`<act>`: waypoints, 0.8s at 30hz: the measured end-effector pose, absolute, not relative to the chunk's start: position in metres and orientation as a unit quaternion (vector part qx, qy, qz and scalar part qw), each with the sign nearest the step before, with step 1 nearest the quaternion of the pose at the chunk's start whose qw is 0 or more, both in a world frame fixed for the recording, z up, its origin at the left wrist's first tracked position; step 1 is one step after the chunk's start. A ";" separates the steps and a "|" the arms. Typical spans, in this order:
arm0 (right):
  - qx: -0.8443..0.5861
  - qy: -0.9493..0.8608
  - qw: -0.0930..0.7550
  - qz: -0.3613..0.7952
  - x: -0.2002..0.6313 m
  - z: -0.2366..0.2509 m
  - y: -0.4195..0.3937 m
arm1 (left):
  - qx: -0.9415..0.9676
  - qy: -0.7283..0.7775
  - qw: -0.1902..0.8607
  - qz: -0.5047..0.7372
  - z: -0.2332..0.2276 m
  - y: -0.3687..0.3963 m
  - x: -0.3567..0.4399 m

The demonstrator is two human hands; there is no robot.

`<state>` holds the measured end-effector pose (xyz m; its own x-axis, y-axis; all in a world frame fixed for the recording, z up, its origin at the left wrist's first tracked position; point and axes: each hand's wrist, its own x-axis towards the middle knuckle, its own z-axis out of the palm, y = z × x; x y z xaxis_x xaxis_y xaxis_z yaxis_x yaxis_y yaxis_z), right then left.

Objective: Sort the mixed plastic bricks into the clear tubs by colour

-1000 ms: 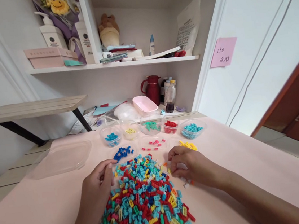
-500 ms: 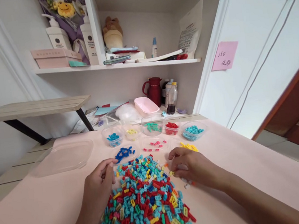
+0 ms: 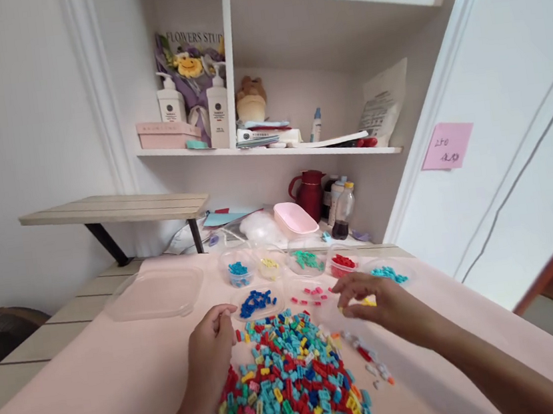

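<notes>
A large heap of small toy building bricks (image 3: 298, 379) in mixed colours lies in front of me. My left hand (image 3: 214, 332) is closed at the left edge of the heap, thumb against curled fingers; whatever it may hold is hidden. Just beyond its fingertips is a shallow clear tray with dark blue bricks (image 3: 258, 302). My right hand (image 3: 376, 299) is raised right of the heap, fingers bent, with a small yellow brick (image 3: 340, 308) at the thumb tip. Beneath that hand, yellow bricks (image 3: 369, 302) are partly hidden. Pink bricks (image 3: 312, 296) lie in a clear tray to its left.
Behind stand clear tubs of blue bricks (image 3: 238, 272), pale yellow bricks (image 3: 270, 267), green bricks (image 3: 308, 260), red bricks (image 3: 343, 264) and turquoise bricks (image 3: 389, 274). A clear lid (image 3: 159, 295) lies at left. Loose white and orange bricks (image 3: 370, 356) lie right of the heap.
My right hand has lifted from the heap's right edge and moved away from me, over the yellow bricks. My left hand stays beside the heap. The camera view has tilted up and left.
</notes>
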<state>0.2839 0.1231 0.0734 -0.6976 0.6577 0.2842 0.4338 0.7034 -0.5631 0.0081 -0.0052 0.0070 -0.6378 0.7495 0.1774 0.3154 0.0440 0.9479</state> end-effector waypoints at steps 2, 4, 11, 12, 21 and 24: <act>-0.296 -0.894 0.272 0.199 0.261 0.095 0.134 | 0.366 0.695 0.195 0.588 0.005 -0.004 0.006; -0.297 -0.891 0.309 0.151 0.231 0.113 0.148 | 0.356 0.692 0.200 0.596 0.002 -0.004 0.004; -0.341 -0.877 0.337 0.044 0.154 0.112 0.182 | 0.338 0.675 0.197 0.625 -0.004 -0.004 -0.001; -0.340 -0.876 0.339 0.049 0.155 0.110 0.180 | 0.335 0.675 0.193 0.629 -0.003 -0.003 -0.001; -0.335 -0.861 0.329 0.197 0.274 0.098 0.084 | 0.322 0.654 0.206 0.652 0.001 -0.004 -0.002; -0.401 -0.839 0.267 0.253 0.326 0.065 0.060 | 0.298 0.622 0.225 0.688 0.005 -0.007 -0.002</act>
<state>0.3257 0.0602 0.0647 -0.5365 0.8078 0.2441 0.5377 0.5501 -0.6390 -0.0018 -0.0065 0.0050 -0.7211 0.6805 0.1303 0.0608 -0.1252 0.9903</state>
